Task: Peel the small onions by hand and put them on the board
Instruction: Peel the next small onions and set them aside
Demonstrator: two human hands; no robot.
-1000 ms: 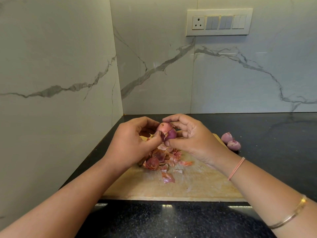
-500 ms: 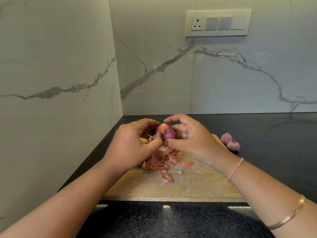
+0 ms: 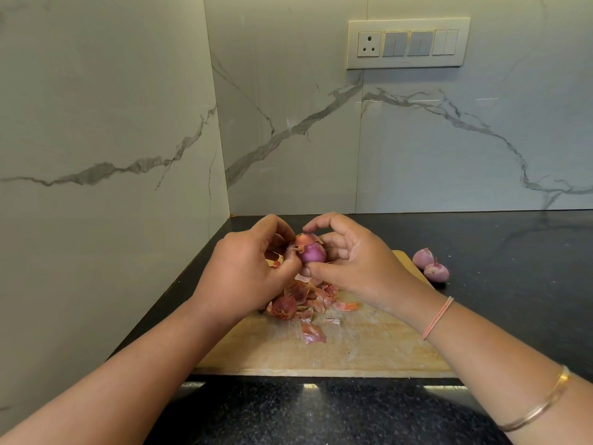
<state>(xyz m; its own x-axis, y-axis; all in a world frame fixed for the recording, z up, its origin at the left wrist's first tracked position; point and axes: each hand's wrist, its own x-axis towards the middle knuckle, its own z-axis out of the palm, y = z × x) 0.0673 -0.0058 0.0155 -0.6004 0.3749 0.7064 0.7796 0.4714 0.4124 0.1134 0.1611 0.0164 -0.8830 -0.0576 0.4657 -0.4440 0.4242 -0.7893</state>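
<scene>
While our right hand (image 3: 356, 268) grips the small round purple onion (image 3: 313, 253), our left hand (image 3: 247, 271) pinches its papery brown skin (image 3: 305, 240), upper-left.

We see a pale wooden board (image 3: 369, 351), matt and scuffed with fine cuts, on a black speckled stone counter (image 3: 513, 252) polished enough to mirror lights at its near edge. The onion (image 3: 313, 253) shows smooth, shiny purple flesh under a cap of dry, papery skin, and the peelings (image 3: 301, 300) beneath it look thin, crinkled and matt. On the far side the wall tiles (image 3: 449, 139) are smooth and marble-veined with a soft sheen, the switch plate (image 3: 407, 43) looks like satin plastic, and the bangle (image 3: 545, 404) at near right is shiny metal.
</scene>
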